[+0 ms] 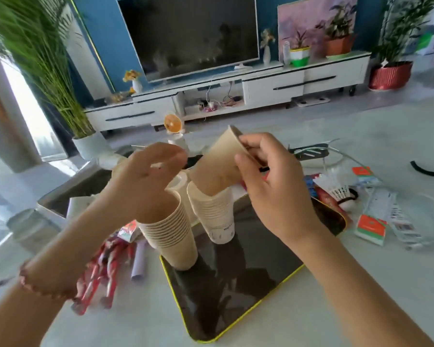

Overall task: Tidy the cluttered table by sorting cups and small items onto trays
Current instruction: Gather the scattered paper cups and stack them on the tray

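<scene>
Forearms nearest the lens, left wrist with a bead bracelet.

Task item: cup (217, 159), tan paper, held by the right hand (273, 189). Fingers and thumb grip it at the rim end. Its base sits in the mouth of the right stack (212, 209), directly below those fingers. Long axis is tilted, base down toward the stack, rim up and away from the camera. The stack leans less, so the two axes do not line up. Judgement: seating the cup calls for righting it over the stack, then pressing down. The right hand is the nearer one and already has it.

Left hand (148, 181) hovers above the left stack (171, 236), not touching it. Fingers loosely curled and blurred, with a pale streak at the tips. Cannot tell whether it holds anything.

Both stacks stand on the tray (236, 284), black with a yellow rim. One white cup (177, 182) lies tipped between the stacks, below the left fingertips.

Right of the right hand, on the table (361, 296): shuttlecock (337, 187), then red-and-green packets (371, 227). Below the left wrist: red toy figure (98, 271).

Writing: small print on the right stack's bottom cup and on the packets, none readable.
</scene>
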Motion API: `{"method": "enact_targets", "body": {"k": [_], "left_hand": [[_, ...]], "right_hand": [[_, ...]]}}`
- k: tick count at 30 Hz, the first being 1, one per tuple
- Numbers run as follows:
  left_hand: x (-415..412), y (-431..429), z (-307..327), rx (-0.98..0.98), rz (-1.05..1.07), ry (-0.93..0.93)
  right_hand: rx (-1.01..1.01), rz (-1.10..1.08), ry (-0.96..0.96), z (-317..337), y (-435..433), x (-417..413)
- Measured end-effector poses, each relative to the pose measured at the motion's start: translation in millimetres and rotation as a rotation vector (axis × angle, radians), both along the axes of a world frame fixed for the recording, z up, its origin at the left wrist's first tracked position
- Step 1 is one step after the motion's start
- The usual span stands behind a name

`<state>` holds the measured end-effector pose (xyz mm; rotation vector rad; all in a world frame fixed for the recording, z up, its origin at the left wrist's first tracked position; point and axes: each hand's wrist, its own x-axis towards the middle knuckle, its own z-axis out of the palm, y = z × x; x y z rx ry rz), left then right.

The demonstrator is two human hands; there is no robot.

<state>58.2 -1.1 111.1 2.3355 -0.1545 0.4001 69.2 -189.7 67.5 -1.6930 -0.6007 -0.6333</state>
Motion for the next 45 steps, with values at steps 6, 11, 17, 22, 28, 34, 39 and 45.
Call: {"method": "enact_targets", "body": {"k": [6,11,17,22,28,34,39,45], "left_hand": [[-31.1,36.4,-40.6,-0.444,0.153,-0.063],[-41.3,47.1,-77.9,-0.588,0.249,-0.094],[-51.8,57.9,-100.4,-0.533,0.199,-0.051],[-47.5,62.7,-102.7,-0.466,0.156,-0.037],[-38.9,78.4,-100.8,-0.475,0.199,-0.005],[-30.4,101.7,-104.0,-0.410,0.271,-0.048],[-19.5,123.6,-100.1,-0.353,0.280,-0.102],[-15.1,135.8,-89.8,-0.472,0.331,-0.139]], "right_hand": [[-0.064,-0.054,-0.256,11.3,37.4,-19.6],[-0.232,-0.035,-0.387,10.5,66.8,-31.6],[-0.661,0.011,-0.307,-26.0,77.3,-32.2],[-0.787,0.044,-0.244,-34.6,84.1,-36.9],[-0.683,0.126,-0.077,-8.1,80.0,-38.3],[-0.955,0.105,0.055,51.5,135.1,11.2],[-1.450,0.169,0.271,60.2,226.7,68.8],[-1.828,0.031,0.259,44.5,274.2,95.5]]}}
